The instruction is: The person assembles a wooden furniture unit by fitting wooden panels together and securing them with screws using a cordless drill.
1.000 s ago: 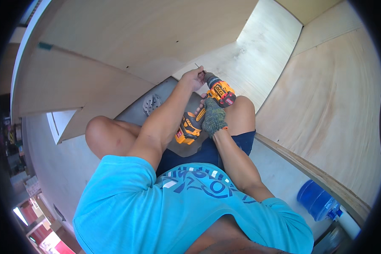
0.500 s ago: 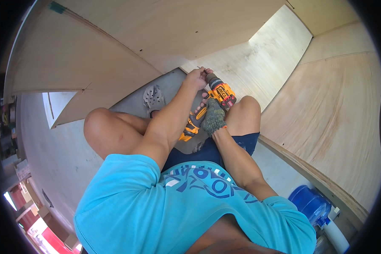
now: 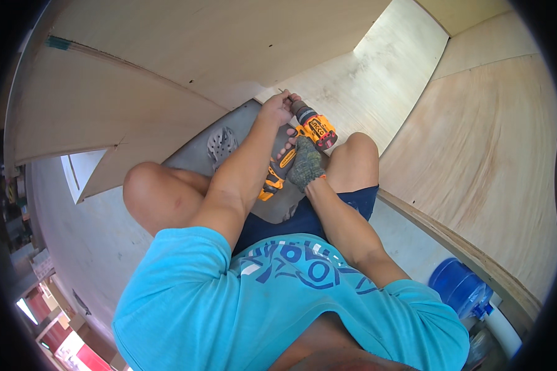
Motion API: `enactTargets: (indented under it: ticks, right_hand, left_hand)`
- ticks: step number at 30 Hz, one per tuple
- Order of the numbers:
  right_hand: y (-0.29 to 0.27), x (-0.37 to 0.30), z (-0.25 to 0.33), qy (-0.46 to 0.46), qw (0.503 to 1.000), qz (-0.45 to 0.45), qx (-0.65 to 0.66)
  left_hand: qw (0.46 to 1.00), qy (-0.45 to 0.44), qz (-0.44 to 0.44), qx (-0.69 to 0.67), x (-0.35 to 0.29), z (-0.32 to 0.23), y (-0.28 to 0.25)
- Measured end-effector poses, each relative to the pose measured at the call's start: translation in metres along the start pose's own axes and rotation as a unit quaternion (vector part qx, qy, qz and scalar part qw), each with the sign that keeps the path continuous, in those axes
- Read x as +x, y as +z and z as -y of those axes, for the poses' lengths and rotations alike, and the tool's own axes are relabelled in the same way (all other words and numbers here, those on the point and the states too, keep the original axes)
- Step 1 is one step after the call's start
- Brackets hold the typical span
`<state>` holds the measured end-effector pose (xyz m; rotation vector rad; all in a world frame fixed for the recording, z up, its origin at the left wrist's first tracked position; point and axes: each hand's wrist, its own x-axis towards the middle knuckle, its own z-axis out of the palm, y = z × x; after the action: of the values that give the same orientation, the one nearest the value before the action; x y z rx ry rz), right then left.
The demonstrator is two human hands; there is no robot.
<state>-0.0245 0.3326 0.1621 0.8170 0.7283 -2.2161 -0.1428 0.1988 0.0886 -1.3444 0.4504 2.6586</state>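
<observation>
My right hand (image 3: 307,163), in a grey-green knit glove with bare fingertips, is wrapped round the handle of a yellow and black cordless drill (image 3: 319,130). The drill's dark chuck points away and to the left. At its nose, my bare left hand (image 3: 277,107) is closed, its fingers pinched round a thin drill bit (image 3: 281,91) whose tip pokes out past them. My fingers hide most of the bit. Just beyond, a pale plywood panel (image 3: 377,77) lies near the tip, which looks apart from it.
Large plywood boards (image 3: 148,55) rise ahead and to the left; another plywood panel (image 3: 476,148) stands on the right with a thick edge. A grey clog (image 3: 221,145) is on the grey floor (image 3: 99,241) between my bent legs. A blue water jug (image 3: 461,285) lies at the lower right.
Both hands and the drill have shifted slightly left and away in the view, while the boards have also slid a little left and up. The grips look the same.
</observation>
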Motion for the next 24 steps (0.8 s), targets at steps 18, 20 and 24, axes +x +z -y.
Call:
enactTargets:
  ticks: [18,20,24]
  right_hand:
    - [-0.011,0.026,-0.013,0.04,0.994,0.032,0.092]
    - [-0.014,0.026,-0.013,0.042,0.995,0.029,0.088]
    - [-0.014,0.029,-0.011,0.031,0.996,0.022,0.084]
  left_hand:
    - [0.99,0.042,-0.06,0.119,0.016,-0.013,0.001]
    - [0.989,0.05,-0.063,0.127,0.016,-0.008,0.0]
    - [0.989,0.05,-0.077,0.113,0.016,-0.004,0.004]
